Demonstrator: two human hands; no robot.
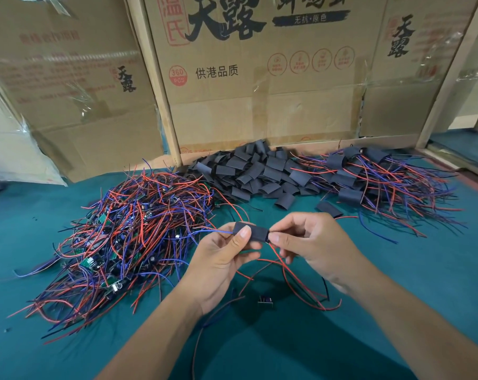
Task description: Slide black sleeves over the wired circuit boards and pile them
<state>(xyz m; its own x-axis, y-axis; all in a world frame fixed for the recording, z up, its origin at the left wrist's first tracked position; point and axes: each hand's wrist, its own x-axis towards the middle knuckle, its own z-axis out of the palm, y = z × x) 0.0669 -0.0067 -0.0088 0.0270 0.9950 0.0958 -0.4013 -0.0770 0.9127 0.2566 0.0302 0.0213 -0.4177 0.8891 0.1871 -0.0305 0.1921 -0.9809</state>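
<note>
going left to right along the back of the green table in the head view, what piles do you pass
bare wired boards → empty black sleeves → sleeved boards

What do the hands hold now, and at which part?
Both hold one black sleeve with wires: the left hand grips its left end, thumb on top; the right hand pinches its right end.

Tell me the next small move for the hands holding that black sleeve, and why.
Probably carry it right to the finished pile. The black sleeve, held by left hand and right hand, already seems to hide its board, with wires out both ends.
</note>
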